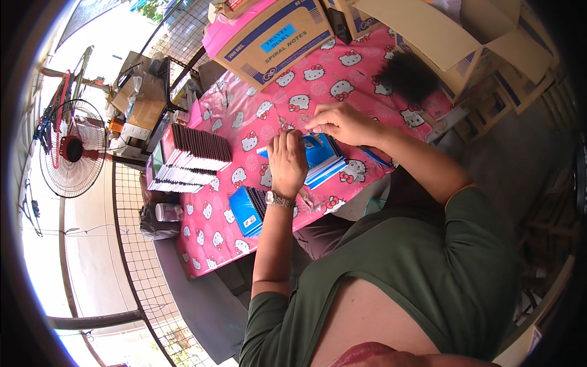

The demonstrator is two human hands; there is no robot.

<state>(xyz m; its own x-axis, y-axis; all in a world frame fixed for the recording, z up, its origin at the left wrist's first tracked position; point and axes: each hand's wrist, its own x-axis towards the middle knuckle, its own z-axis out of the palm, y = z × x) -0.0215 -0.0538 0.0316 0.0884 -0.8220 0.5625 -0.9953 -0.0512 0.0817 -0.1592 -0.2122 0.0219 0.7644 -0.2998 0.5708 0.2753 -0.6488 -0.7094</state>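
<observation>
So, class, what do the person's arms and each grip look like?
Short dark green sleeves; bare forearms. A metallic watch with a pale dial circles the left wrist; none shows on the right. The left grip and right grip wear no gloves.

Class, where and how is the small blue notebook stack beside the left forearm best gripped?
Probably by its left edge, fingers coming from the left: that side of the blue notebook stack faces away from the left forearm, while dark ridged edges line its right.
</observation>
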